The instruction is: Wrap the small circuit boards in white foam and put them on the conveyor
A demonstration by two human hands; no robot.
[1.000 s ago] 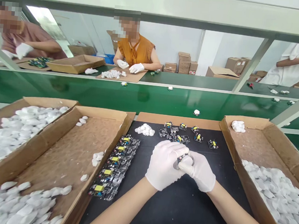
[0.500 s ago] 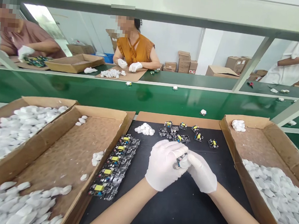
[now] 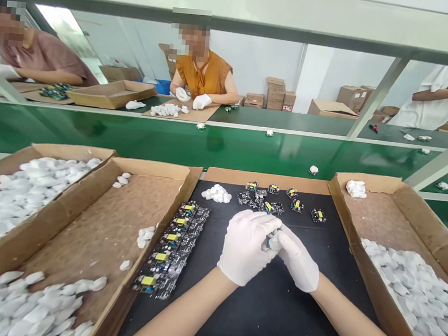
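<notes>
Both my hands wear white gloves and meet over the black mat (image 3: 266, 318). My left hand (image 3: 245, 249) is closed around a small circuit board (image 3: 270, 239), mostly hidden by the fingers. My right hand (image 3: 297, 259) pinches at the board's right side, where a white piece shows; its outline merges with the glove. Just beyond the hands lie several loose circuit boards (image 3: 297, 206) with yellow parts, beside a small heap of white pieces (image 3: 217, 193). Left of my hands stretches a joined row of circuit boards (image 3: 170, 251).
Cardboard trays with white pieces flank the mat: a left tray (image 3: 86, 218), a far-left tray (image 3: 72, 149) and a right tray (image 3: 377, 213). Behind runs a green conveyor belt (image 3: 151, 141) carrying several small boards. A metal frame (image 3: 237, 12) crosses overhead. Co-workers sit and stand opposite.
My right hand has shifted slightly left, closer against the left hand and the board. Boards on the green belt have moved right. The far-left co-worker's hand has drawn back from a heap of boards.
</notes>
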